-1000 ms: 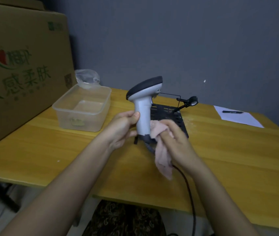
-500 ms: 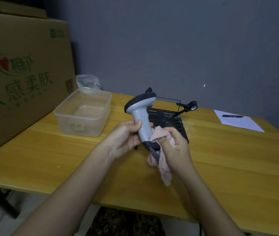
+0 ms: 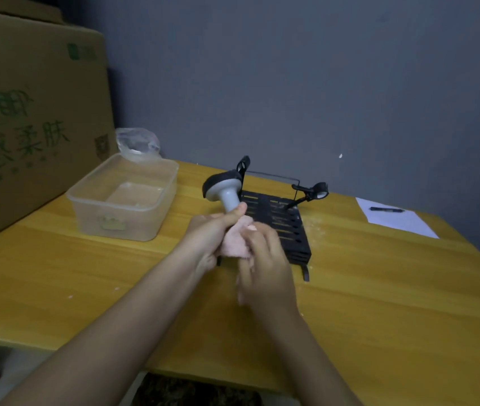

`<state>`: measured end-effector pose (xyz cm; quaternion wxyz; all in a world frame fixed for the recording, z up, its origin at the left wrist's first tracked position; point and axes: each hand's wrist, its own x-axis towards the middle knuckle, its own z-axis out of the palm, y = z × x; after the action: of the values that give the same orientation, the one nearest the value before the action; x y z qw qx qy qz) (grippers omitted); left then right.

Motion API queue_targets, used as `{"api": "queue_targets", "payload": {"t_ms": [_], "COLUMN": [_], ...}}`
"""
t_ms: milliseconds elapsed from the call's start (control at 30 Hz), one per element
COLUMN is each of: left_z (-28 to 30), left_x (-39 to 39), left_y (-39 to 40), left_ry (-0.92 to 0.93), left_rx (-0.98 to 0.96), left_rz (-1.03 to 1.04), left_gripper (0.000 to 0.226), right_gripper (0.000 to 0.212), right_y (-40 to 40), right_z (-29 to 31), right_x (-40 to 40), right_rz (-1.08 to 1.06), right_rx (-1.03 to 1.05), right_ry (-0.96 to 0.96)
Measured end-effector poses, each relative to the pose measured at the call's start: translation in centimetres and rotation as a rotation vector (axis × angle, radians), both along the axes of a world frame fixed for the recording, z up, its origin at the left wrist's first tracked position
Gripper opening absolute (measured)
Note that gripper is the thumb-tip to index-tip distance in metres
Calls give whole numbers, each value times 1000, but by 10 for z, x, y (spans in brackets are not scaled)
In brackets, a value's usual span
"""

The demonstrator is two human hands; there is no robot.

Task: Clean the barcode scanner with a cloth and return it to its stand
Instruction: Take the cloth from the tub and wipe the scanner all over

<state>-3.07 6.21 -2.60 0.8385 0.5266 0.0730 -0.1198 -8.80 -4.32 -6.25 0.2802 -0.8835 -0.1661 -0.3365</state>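
Note:
The grey barcode scanner (image 3: pixel 223 191) with its dark head tilts away from me, head pointing to the far left. My left hand (image 3: pixel 210 233) grips its handle from the left, thumb on top. My right hand (image 3: pixel 265 272) holds a pink cloth (image 3: pixel 234 241) wrapped around the lower handle, so the handle's base and cable are hidden. Just behind my hands sits the black slatted stand (image 3: pixel 279 227) with wire arms, on the yellow wooden table (image 3: pixel 394 303).
A clear plastic tub (image 3: pixel 124 200) stands left of the stand, with a crumpled plastic bag (image 3: pixel 138 143) behind it. A large cardboard box (image 3: pixel 28 118) fills the far left. A sheet of paper (image 3: pixel 397 219) with a pen (image 3: pixel 386 209) lies at the far right.
The scanner has tipped from upright to leaning away and sunk lower. My right hand with the cloth has slid up around the handle, closer to my left hand.

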Motion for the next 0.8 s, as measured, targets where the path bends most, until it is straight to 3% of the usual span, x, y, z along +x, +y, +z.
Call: {"api": "queue_targets", "payload": {"t_ms": [233,300,400,567,667,800], "left_z": [-4,1,9,9,6,2], "left_x": [9,11,7,-3,-9,-13], "left_y": [9,8,0,-10,-3,-1], "left_ry": [24,2,-47,-55,-77,-80], "left_rx": [41,14,54,210,40,-45], "left_rz": [40,50,70,55,-51,-54], "left_gripper": [37,42,27,30,20,14], "right_gripper": [19,18,22,26,26,20], "right_y": [-38,-48,-33,-4,-17,-20], "right_z": [8,12,26,18,21,15], "right_x": [1,-2,-5,0,3,0], "right_rz": [152,133,133,83,117,185], "right_rx": [-31,136,555,585,841,835], "right_ry": [94,120,144,270,283,337]}}
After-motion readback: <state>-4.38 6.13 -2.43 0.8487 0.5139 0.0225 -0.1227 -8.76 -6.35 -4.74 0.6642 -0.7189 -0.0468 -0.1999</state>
